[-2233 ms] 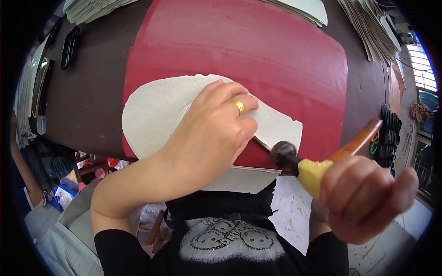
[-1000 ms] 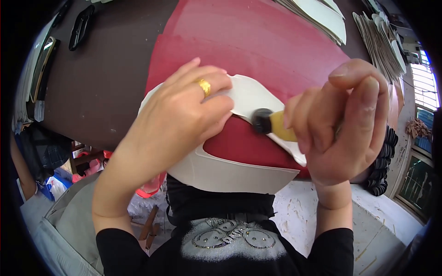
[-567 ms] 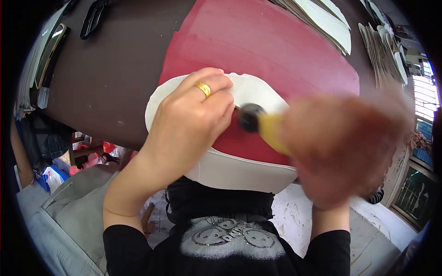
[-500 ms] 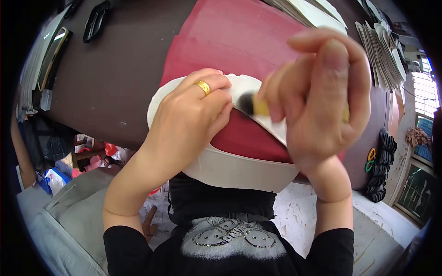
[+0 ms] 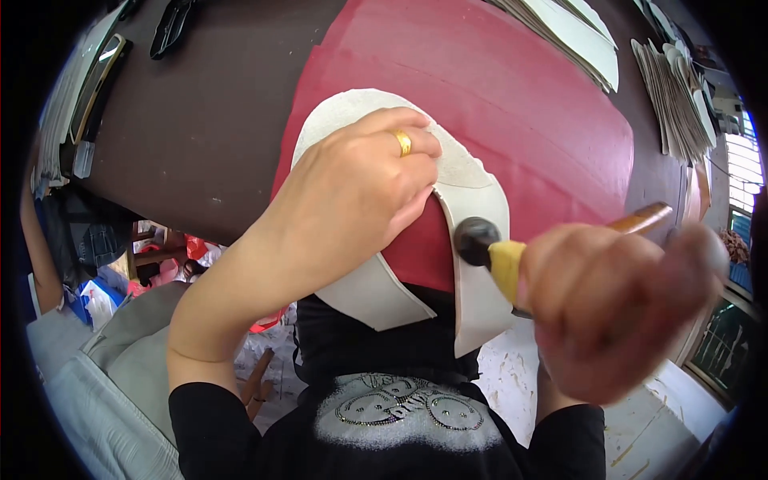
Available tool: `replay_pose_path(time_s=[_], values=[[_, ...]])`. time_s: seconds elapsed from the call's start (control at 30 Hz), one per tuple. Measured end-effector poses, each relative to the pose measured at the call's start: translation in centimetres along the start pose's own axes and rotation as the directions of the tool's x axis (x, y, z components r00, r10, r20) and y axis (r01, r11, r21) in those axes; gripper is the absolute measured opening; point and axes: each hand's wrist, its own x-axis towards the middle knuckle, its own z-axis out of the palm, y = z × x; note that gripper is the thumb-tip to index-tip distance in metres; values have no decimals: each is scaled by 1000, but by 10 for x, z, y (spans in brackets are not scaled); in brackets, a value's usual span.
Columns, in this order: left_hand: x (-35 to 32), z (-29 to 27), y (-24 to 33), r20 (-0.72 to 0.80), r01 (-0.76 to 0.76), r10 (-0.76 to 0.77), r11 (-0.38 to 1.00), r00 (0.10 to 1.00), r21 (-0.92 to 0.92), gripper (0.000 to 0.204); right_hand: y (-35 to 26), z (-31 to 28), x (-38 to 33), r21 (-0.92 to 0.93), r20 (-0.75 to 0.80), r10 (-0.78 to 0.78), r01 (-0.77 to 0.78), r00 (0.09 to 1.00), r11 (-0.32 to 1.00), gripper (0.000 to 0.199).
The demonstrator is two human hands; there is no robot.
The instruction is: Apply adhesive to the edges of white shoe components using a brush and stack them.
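Observation:
A white U-shaped piece [image 5: 486,276], looking like a shoe upper, lies on a red mat [image 5: 552,136]. Its two legs point toward me and overhang the mat's near edge. My left hand [image 5: 372,180], a gold ring on one finger, is closed with curled fingertips at the piece's inner edge. A hammer [image 5: 477,240] with a dark round head and yellow-wrapped grip is in my right hand [image 5: 620,308], whose fingers wrap round it, partly motion-blurred. The hammer head is over the right leg; I cannot tell whether it touches.
Beyond my right hand shows a brown wooden stick [image 5: 644,216]; whether it belongs to the hammer is unclear. Stacks of flat pale pieces [image 5: 676,100] stand on the brown table [image 5: 208,120] at the far right. A black tray [image 5: 170,30] sits far left, near a phone-like framed object [image 5: 100,88].
The white piece has turned, bringing its legs toward me. My left hand has shifted slightly up and right with it. My right hand and the hammer have moved right and nearer me.

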Motion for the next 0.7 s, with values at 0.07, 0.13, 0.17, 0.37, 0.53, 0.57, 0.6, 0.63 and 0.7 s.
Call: replay_pose_path(time_s=[0.07,0.13,0.17,0.37,0.53,0.57,0.6,0.63,0.7], values=[[3,3,4,5,32,-32,999,999,-29,4,8,5,11,-46,8,-59,60,998,997,32],[4,3,5,6,44,-44,998,999,-37,5,12,6,15,-67,13,-96,96,995,993,32],[3,4,4,-6,34,-34,999,999,-32,5,14,7,15,-63,4,-91,91,996,994,32],[-11,2,6,-77,68,-63,996,995,64,4,10,9,18,-59,-53,-48,45,997,997,30],[-17,0,11,-143,176,-165,982,976,68,6,11,9,21,-63,-43,-56,53,998,997,28],[-18,1,12,-155,191,-185,981,970,25,7,11,9,22,-65,-31,-67,64,997,996,28],[-18,2,13,-166,204,-204,979,965,-19,8,12,9,23,-67,-20,-77,76,997,995,28],[-20,3,12,-168,205,-204,979,964,-15,8,14,10,25,-67,-9,-90,89,996,994,28],[-26,7,14,-220,250,-253,967,942,-41,10,18,11,29,-66,12,-115,116,993,991,27]])
